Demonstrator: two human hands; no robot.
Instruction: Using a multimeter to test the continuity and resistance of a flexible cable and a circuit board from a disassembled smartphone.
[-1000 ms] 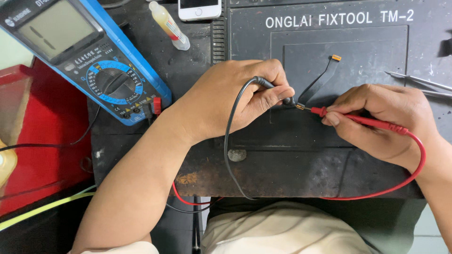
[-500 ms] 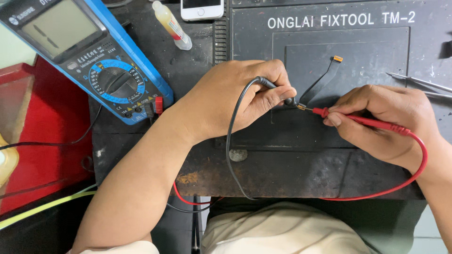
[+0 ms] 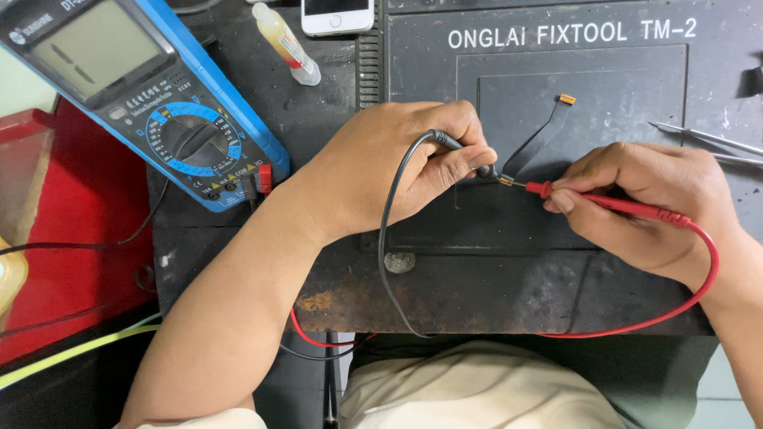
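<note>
While your left hand (image 3: 397,171) pinches the black probe (image 3: 457,144), its tip is hidden behind your fingers; your right hand (image 3: 644,202) grips the red probe (image 3: 612,202) pen-style. Both meet at the flex cable's (image 3: 534,147) lower end on the dark repair mat (image 3: 620,262) — contact point too small to make out.

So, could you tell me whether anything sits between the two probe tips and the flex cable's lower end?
Nothing visible does: the red probe in the right hand and the black probe in the left hand both meet the flex cable at its lower end.
</note>
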